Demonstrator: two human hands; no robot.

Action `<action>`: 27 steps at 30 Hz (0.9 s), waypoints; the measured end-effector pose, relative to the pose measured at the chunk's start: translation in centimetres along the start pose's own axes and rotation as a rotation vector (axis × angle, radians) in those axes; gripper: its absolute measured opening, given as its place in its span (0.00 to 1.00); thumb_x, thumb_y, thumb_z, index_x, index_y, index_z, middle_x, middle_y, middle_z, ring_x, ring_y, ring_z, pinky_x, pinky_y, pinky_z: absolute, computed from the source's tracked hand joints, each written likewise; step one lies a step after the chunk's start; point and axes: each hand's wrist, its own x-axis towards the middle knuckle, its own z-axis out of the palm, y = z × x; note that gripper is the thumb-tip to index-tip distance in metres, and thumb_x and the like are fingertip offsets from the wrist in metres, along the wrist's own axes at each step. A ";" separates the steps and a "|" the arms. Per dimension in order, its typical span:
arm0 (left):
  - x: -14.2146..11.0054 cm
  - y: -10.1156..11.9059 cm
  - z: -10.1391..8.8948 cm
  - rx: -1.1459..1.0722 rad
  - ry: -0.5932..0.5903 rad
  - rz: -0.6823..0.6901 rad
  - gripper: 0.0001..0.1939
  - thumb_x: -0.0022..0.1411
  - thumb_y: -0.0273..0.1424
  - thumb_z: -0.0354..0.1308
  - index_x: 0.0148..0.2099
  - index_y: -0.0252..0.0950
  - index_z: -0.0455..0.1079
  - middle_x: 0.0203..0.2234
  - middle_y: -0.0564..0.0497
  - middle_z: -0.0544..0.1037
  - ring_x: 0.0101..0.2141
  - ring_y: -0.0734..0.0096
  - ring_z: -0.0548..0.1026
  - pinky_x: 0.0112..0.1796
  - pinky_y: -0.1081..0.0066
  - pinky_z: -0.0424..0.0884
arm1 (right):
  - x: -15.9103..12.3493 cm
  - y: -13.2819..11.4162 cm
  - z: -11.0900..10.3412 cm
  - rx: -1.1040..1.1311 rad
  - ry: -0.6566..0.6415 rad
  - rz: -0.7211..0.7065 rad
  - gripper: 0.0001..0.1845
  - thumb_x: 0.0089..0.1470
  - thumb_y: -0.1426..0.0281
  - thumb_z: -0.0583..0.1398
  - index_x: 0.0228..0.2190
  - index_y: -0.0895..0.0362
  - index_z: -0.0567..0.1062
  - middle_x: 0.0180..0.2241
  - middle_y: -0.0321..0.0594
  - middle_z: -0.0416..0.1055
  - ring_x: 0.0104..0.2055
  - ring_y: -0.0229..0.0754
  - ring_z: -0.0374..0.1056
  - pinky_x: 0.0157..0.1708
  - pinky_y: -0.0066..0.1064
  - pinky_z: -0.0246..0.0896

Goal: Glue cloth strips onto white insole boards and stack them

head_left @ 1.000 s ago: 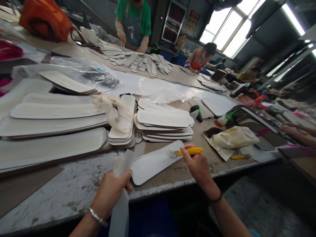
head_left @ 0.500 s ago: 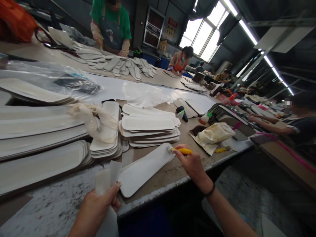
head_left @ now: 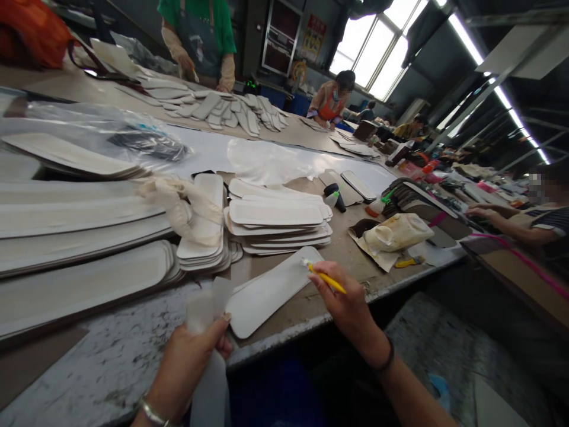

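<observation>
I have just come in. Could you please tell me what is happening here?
The right hand holds a yellow-handled brush, its bristles at the far end of a white panel. The left hand holds a translucent strip by the panel's near end. Stacked panels lie behind. Across the table, a person in green stands at a pile of pale pieces.

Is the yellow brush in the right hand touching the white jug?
Apart. The head view shows bare table between the yellow-handled brush in the right hand and the white jug.
</observation>
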 end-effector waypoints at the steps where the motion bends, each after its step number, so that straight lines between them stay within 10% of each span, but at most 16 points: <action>1: -0.1 0.3 -0.1 -0.026 -0.025 -0.017 0.25 0.38 0.54 0.61 0.12 0.37 0.64 0.11 0.47 0.72 0.15 0.69 0.66 0.19 0.70 0.61 | 0.0 0.4 0.3 -0.019 0.001 0.012 0.07 0.56 0.65 0.60 0.34 0.54 0.77 0.35 0.45 0.76 0.40 0.48 0.73 0.45 0.42 0.68; 13: -1.1 2.3 -0.2 -0.125 -0.075 -0.057 0.20 0.38 0.46 0.61 0.10 0.37 0.63 0.10 0.48 0.71 0.15 0.71 0.67 0.21 0.71 0.62 | -0.9 -4.3 3.8 0.571 -0.207 0.568 0.18 0.49 0.53 0.64 0.28 0.56 0.74 0.20 0.36 0.71 0.19 0.41 0.69 0.21 0.31 0.68; 27: -0.6 1.9 -0.4 -0.074 -0.110 -0.089 0.21 0.41 0.47 0.58 0.10 0.37 0.64 0.10 0.48 0.71 0.14 0.72 0.65 0.19 0.71 0.59 | -0.4 -3.0 3.9 0.295 -0.090 0.413 0.13 0.53 0.58 0.62 0.28 0.55 0.73 0.20 0.35 0.69 0.20 0.40 0.67 0.22 0.30 0.63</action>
